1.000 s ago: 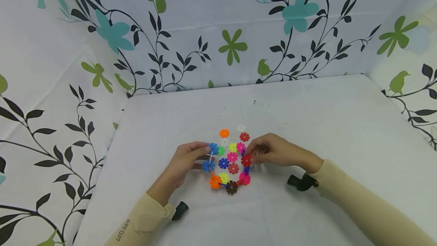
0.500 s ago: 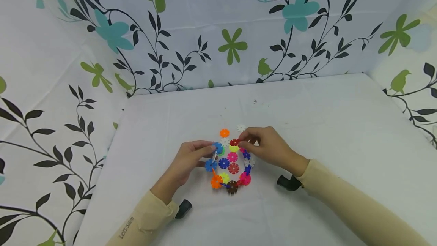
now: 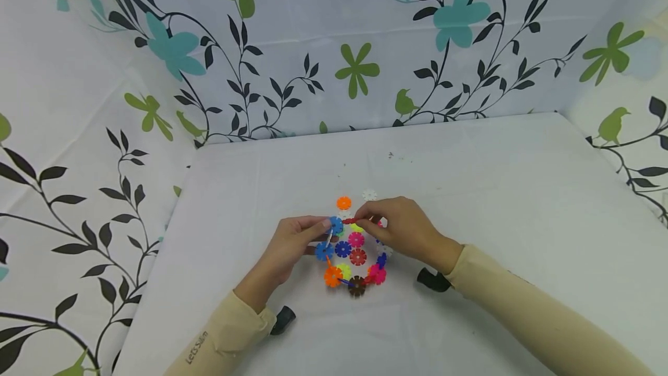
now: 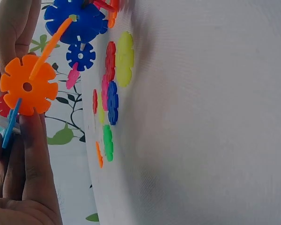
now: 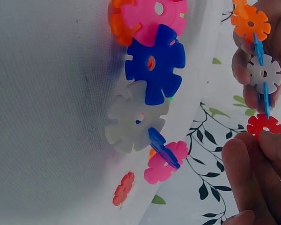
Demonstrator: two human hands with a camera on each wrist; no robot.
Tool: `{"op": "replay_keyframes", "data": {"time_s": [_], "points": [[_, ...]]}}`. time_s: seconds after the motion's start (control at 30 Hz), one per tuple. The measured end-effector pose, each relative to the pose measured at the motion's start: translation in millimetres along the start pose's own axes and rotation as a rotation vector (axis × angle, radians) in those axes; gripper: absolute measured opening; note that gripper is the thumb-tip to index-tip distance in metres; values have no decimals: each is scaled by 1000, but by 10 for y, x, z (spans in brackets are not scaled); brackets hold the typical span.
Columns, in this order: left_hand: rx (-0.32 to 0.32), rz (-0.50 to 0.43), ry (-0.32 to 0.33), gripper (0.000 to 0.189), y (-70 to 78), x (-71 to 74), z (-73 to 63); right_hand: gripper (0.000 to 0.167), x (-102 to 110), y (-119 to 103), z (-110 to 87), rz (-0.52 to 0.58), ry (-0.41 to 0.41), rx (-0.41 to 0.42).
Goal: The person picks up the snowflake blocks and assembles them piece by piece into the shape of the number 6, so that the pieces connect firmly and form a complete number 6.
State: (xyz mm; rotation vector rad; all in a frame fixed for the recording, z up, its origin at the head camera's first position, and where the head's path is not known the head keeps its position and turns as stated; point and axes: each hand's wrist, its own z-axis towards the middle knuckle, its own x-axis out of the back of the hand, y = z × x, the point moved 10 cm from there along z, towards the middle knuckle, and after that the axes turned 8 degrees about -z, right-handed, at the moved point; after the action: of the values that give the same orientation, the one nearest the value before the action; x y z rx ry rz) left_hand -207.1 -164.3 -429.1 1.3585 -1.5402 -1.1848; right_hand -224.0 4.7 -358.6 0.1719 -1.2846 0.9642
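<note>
A chain of interlocking flower-shaped discs curves in a loop, with a brown disc (image 3: 357, 286) at its near side. My left hand (image 3: 282, 255) pinches the light blue disc (image 3: 336, 225) at the chain's left end. Between the fingertips of my right hand (image 3: 404, 231) is a red flower disc (image 3: 348, 221), its edge meeting the blue one. The right wrist view shows this red disc (image 5: 265, 124) against the edge-on blue disc, beyond which a white disc (image 5: 264, 74) joins on. How deep the slots engage cannot be told. An orange disc (image 4: 29, 89) hangs below my left fingers.
Several loose discs lie inside and behind the loop, among them a pink one (image 3: 356, 239), a dark blue one (image 3: 342, 249) and an orange one (image 3: 344, 202). White cloth covers the table (image 3: 496, 202). A patterned curtain (image 3: 292, 33) stands behind it.
My right hand has carried the red disc from the loop's right side leftward to the light blue disc. My left hand has shifted slightly right with the chain's end.
</note>
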Motion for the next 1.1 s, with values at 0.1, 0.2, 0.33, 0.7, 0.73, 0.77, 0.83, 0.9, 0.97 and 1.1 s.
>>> {"op": "replay_keyframes", "data": {"time_s": [0.1, 0.2, 0.33, 0.7, 0.73, 0.77, 0.83, 0.9, 0.97, 1.1], "points": [[-13, 4, 19, 30, -3, -2, 8, 15, 21, -40, -3, -31, 35, 43], [-41, 14, 43, 30, 14, -11, 7, 16, 57, -109, -5, -78, 80, 103], [-85, 33, 57, 30, 55, -36, -11, 16, 79, -165, -10, -92, 101, 141], [-102, 41, 94, 23, 43, -88, -12, 12, 37, -190, -47, -28, 93, 168], [-105, 49, 100, 23, 47, -93, -13, 11, 35, -185, -48, -27, 91, 165], [-106, 61, 105, 24, 51, -98, -13, 11, 33, -175, -48, -23, 86, 156], [-102, 74, 113, 25, 56, -108, -15, 10, 13, -130, -44, 0, 53, 126], [-90, 89, 121, 26, 50, -110, -13, 14, -22, -82, -34, 30, -14, 96], [-68, 96, 127, 27, 27, -95, -5, 23, -90, -3, -25, 48, -115, 62], [-15, 35, 120, 25, -41, -40, 14, 42, -159, 257, -15, 70, -264, -33]]}}
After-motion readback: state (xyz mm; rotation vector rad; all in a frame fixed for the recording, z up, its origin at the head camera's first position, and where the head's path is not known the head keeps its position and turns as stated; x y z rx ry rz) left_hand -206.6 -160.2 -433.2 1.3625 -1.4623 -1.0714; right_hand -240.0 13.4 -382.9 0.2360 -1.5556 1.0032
